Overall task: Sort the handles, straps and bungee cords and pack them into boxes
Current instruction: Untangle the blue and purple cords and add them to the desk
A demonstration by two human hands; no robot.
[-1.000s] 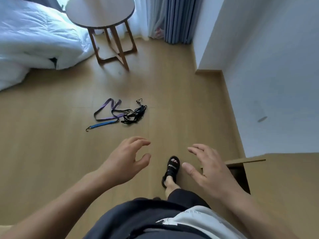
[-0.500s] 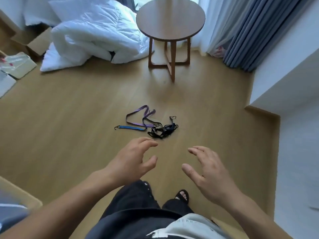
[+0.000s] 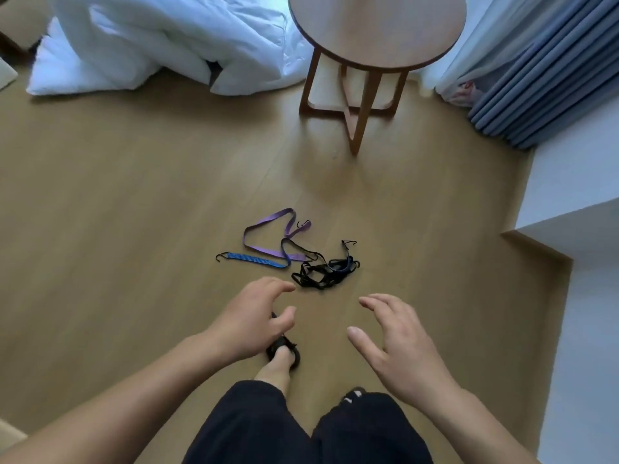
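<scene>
Evidently pickup not yet begun. Left hand [image 3: 251, 319] and right hand [image 3: 398, 339] empty, fingers loosely spread. Strap [image 3: 268, 219], blue cord [image 3: 254, 260], black tangle [image 3: 326, 271] on floor [image 3: 134, 229] just ahead. Next: reach down, separate kinds.

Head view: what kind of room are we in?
Most likely a bedroom, in a home or a hotel. A bunched white duvet reaches the wood floor. A small round wooden table stands beside it. Blue-grey curtains hang at the right.
</scene>
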